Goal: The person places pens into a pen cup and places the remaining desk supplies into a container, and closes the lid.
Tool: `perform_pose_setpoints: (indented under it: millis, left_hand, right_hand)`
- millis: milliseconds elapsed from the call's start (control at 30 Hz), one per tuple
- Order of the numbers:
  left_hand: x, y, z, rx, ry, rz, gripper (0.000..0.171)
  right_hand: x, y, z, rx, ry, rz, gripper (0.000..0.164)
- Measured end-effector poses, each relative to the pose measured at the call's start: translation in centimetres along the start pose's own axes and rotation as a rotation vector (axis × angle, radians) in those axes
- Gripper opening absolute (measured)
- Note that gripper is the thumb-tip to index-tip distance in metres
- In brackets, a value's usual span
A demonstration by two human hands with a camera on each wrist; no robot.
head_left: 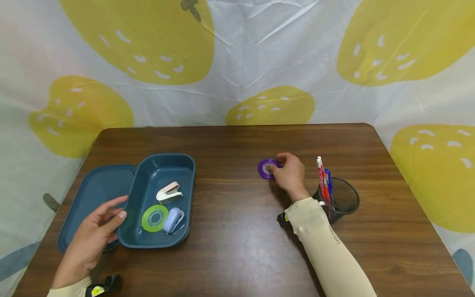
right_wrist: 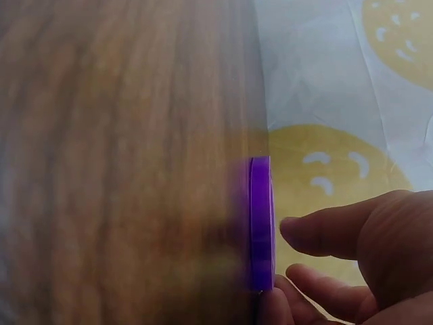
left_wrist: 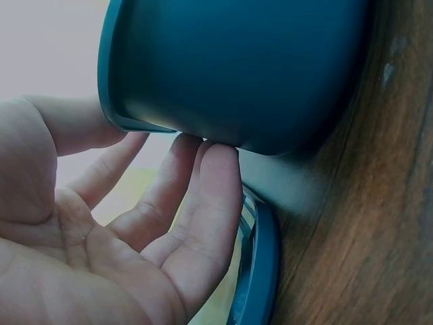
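Note:
My right hand (head_left: 290, 172) is at a purple tape roll (head_left: 265, 168) on the table, thumb over the roll's middle. In the right wrist view a small gap shows between the thumb (right_wrist: 318, 230) and the purple roll (right_wrist: 261, 223), while a finger touches its lower edge. My left hand (head_left: 94, 235) touches the left side of a dark blue box (head_left: 157, 161), fingers loosely extended against the outer wall (left_wrist: 237, 81). Inside the box lie a white stapler (head_left: 169, 193), a green tape roll (head_left: 151, 218) and a lavender stapler (head_left: 172, 220).
The matching blue lid (head_left: 98, 187) lies left of the box, partly under its edge and my left hand. A black mesh pen holder (head_left: 345, 210) with red-and-white pencils (head_left: 321, 177) and a blue pen (head_left: 328, 181) stands beside my right forearm. A printed curtain (head_left: 241, 62) hangs behind the table.

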State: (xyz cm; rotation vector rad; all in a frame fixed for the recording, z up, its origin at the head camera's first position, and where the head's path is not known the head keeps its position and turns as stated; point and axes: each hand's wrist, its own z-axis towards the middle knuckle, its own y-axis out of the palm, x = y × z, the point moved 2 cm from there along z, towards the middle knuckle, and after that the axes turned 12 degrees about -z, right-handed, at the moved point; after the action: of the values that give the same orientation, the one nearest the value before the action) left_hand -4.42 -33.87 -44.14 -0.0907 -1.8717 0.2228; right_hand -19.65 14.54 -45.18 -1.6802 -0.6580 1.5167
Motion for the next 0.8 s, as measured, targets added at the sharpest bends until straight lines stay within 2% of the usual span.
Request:
perform_pose_setpoints:
  millis: [267, 600, 800]
  left_hand:
    - [-0.15, -0.10, -0.02, -0.009, -0.020, -0.017, 0.056]
    - [-0.25, -0.14, 0.02, -0.008, -0.019, -0.047, 0.055]
    - [-0.17, -0.14, 0.08, -0.007, -0.010, -0.077, 0.054]
  right_hand:
    - [0.17, 0.04, 0.11, -0.037, -0.002, -0.058, 0.040]
    - [-0.13, -0.05, 0.01, -0.008, -0.020, -0.133, 0.030]
    - [-0.30, -0.14, -0.16, -0.024, -0.005, -0.144, 0.029]
